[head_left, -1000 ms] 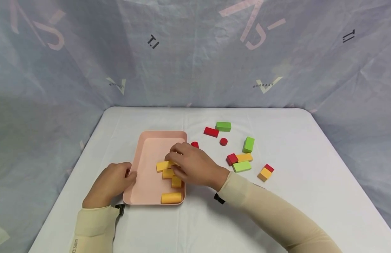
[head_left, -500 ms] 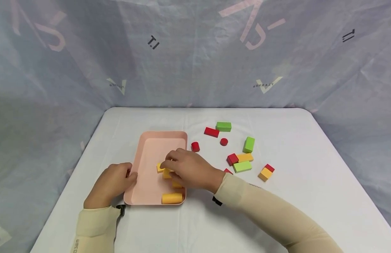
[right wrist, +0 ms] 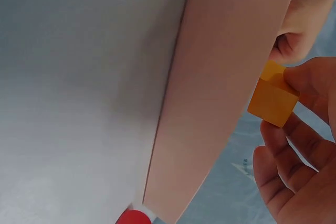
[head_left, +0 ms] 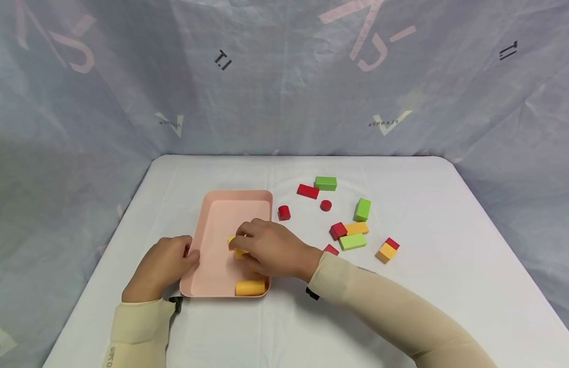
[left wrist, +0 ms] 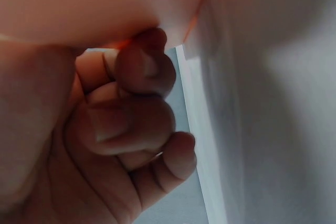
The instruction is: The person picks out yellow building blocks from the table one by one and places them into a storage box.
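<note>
A pink tray [head_left: 231, 213] lies on the left half of the table. My left hand [head_left: 162, 263] grips its left rim, the thumb over the inside and curled fingers below in the left wrist view. My right hand [head_left: 275, 250] reaches over the tray's right side. In the right wrist view its thumb and fingers pinch a yellow block [right wrist: 274, 103] close to the tray wall. A yellow cylinder [head_left: 249, 288] lies along the tray's near right corner. Beneath the right hand, other yellow blocks [head_left: 231, 244] show only in part.
Right of the tray stands a red cylinder [head_left: 284, 213]. Farther off lie a red block [head_left: 308, 191], a green block [head_left: 325, 183], a red disc [head_left: 326, 205] and another green block [head_left: 362, 210]. Red, yellow and light green blocks [head_left: 353, 242] cluster there, with a yellow block [head_left: 386, 252] nearer the right.
My right hand has shifted a little left and toward me over the tray, uncovering the red cylinder and a red block near its wrist. The left hand and tray stay put.
</note>
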Tool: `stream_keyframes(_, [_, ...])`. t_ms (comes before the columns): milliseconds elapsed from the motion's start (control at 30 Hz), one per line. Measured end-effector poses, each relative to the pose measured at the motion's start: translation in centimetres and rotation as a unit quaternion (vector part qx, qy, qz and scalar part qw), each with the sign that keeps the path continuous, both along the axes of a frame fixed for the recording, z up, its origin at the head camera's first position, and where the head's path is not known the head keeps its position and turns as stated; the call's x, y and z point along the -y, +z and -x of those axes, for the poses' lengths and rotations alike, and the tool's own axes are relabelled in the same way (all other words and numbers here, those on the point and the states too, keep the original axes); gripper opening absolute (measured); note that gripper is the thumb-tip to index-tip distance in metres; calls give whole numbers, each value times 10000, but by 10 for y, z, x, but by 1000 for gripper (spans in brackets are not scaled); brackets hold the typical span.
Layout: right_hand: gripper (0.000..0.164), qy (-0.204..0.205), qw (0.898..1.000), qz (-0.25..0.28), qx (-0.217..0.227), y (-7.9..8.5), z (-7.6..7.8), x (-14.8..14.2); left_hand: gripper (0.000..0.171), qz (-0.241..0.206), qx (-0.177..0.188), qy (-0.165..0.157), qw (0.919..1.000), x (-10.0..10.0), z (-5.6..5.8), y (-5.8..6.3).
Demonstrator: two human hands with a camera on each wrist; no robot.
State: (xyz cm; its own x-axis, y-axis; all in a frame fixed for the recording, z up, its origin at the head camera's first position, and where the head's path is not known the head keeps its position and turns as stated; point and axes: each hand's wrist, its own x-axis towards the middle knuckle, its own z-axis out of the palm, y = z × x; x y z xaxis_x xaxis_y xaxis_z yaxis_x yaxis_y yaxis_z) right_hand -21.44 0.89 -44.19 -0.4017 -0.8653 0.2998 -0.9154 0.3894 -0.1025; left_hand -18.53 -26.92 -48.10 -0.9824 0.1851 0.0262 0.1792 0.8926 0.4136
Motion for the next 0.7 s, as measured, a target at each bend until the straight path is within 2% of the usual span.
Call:
stream_keyframes(367, [27,-12,9998,-75,-183,-3,1,3,23,-87,73,-17,9999,1,1,-1])
stream_keyframes(700, [29,-134,9995,-286,4,-7,0,2,23,-119,88,-3,9999,0,0,1])
